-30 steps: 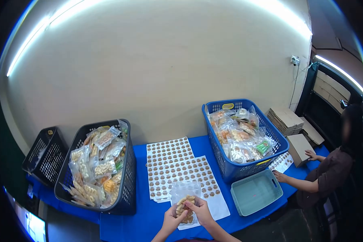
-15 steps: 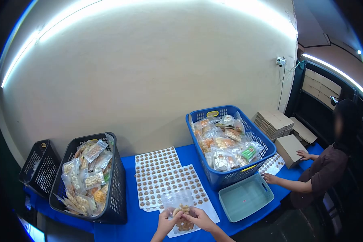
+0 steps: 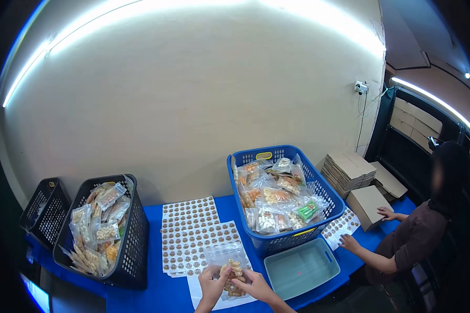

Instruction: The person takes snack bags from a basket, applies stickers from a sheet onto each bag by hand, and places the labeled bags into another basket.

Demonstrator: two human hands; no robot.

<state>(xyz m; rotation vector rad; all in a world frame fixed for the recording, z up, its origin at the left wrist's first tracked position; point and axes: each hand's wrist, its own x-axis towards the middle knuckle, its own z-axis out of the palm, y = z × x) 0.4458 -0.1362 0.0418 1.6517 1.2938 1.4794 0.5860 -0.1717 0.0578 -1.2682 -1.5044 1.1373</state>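
A clear plastic bag (image 3: 225,254) of light-brown snack pieces is held between my two hands near the table's front edge. My left hand (image 3: 212,286) grips its left side, and my right hand (image 3: 256,286) grips its right side, thumbs on the front. A small brown round mark shows on the bag between the thumbs. Beneath and behind the bag lie white sheets (image 3: 190,229) covered with rows of round brown stickers. To the right of my hands is a green-grey tray (image 3: 302,268) with nothing large in it.
A blue basket (image 3: 287,242) and a dark basket (image 3: 133,250) hold bagged snacks; another dark basket (image 3: 49,208) stands far left. At right, a co-worker (image 3: 418,240) has one hand on a cardboard box (image 3: 368,206), beside stacked flat cardboard (image 3: 347,175) and another sticker sheet (image 3: 342,229).
The view has turned right, shifting the baskets and sheets leftward. My fingers have changed position on the bag. The co-worker's nearer hand is now raised above the sticker sheet.
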